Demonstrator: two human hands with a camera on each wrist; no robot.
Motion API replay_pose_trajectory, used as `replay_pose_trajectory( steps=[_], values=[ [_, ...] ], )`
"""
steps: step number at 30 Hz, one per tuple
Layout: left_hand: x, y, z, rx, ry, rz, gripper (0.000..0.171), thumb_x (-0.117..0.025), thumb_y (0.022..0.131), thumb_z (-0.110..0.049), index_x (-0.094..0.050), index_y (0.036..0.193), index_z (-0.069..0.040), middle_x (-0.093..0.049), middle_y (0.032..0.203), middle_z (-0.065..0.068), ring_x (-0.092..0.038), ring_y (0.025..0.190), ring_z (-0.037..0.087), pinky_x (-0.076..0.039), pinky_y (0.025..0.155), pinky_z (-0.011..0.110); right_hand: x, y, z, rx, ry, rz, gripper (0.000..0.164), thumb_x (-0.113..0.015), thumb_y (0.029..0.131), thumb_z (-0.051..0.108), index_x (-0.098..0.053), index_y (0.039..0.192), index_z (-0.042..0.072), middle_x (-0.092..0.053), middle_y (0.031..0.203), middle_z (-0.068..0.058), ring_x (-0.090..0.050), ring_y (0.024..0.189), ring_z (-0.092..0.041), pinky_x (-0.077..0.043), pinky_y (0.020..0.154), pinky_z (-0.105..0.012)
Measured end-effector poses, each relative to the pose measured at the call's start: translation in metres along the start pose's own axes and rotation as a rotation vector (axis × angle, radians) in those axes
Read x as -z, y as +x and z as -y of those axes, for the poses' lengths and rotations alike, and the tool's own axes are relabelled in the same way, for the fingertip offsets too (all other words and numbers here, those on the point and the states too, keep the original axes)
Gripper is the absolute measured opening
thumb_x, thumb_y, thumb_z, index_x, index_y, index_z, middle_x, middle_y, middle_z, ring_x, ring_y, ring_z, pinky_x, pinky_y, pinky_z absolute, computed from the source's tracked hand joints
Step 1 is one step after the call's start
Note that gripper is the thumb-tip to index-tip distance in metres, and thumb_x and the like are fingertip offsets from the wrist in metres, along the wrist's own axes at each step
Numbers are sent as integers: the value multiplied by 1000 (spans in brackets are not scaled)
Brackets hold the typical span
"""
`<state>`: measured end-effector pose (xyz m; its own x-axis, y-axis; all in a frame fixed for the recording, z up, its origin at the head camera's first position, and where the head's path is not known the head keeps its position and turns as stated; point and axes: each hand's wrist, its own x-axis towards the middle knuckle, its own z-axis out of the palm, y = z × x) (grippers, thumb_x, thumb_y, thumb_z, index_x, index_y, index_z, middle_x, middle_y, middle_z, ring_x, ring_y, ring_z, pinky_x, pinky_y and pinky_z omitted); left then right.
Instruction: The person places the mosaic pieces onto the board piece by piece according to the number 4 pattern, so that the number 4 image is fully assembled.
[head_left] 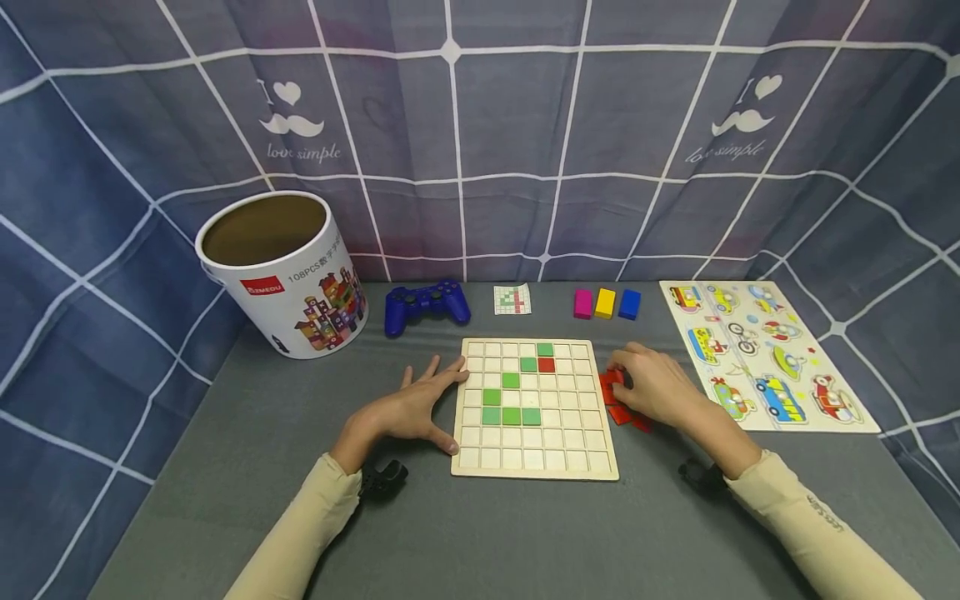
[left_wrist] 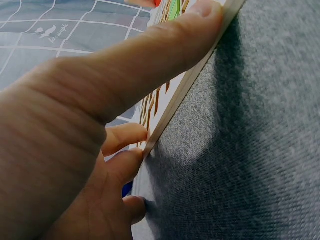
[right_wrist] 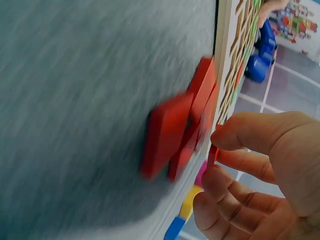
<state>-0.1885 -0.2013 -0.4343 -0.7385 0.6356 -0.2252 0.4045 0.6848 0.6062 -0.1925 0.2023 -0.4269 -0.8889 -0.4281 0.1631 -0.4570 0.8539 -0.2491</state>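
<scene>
A wooden grid board (head_left: pixel 532 458) lies on the table, with several green tiles (head_left: pixel 512 381) and one red tile (head_left: pixel 546 365) set in its squares. My left hand (head_left: pixel 408 408) rests at the board's left edge, thumb and fingertips spread along the rim. Beside the right edge, my right hand (head_left: pixel 652 383) pinches a small red tile (right_wrist: pixel 213 156) between thumb and fingers. Just below that hand lies a loose pile of red tiles (right_wrist: pixel 167 132), close against the board's side.
Behind the board are a small pattern card (head_left: pixel 512 300), a blue game controller (head_left: pixel 427 306) and magenta (head_left: pixel 582 304), yellow (head_left: pixel 604 303) and blue (head_left: pixel 629 304) blocks. A white tub (head_left: pixel 300 292) stands back left. A vehicle puzzle board (head_left: pixel 765 358) lies at right.
</scene>
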Motion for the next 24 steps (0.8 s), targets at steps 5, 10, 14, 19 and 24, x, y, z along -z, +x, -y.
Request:
replay_pose_trajectory(
  steps=[5,10,14,19,24],
  values=[
    [-1,0,0,7,2,2,117,-91,69,-45,-24,160,-15,-2,168,6,12,150,37,10,110,68,-8,9,15,34,24,3,28,-79,78,11,-73,105,6,-62,94,-6,-54,68,-18,-49,59,-37],
    [-1,0,-1,4,1,0,118,-92,68,-44,-25,160,-13,-2,168,7,11,150,38,10,110,69,-12,19,28,63,47,15,28,-78,78,8,-73,105,7,-59,91,-2,-50,64,-15,-44,55,-32],
    [0,0,-1,7,3,-1,117,-92,68,-44,-25,160,-14,-2,168,7,11,150,38,10,110,69,-16,26,39,101,57,24,26,-77,78,6,-74,103,7,-58,90,-2,-49,61,-13,-41,52,-28],
    [-1,0,-1,9,6,0,117,-91,69,-44,-25,160,-14,-3,168,5,12,150,37,11,110,69,-20,33,51,154,33,29,23,-75,78,4,-75,101,7,-59,92,-3,-47,58,-13,-41,51,-28],
    [-1,0,0,13,10,-2,117,-91,69,-44,-24,160,-15,-2,168,5,12,150,37,10,110,68,-25,39,59,169,16,32,22,-74,80,5,-76,102,7,-58,90,-2,-46,57,-12,-40,50,-26]
  ],
)
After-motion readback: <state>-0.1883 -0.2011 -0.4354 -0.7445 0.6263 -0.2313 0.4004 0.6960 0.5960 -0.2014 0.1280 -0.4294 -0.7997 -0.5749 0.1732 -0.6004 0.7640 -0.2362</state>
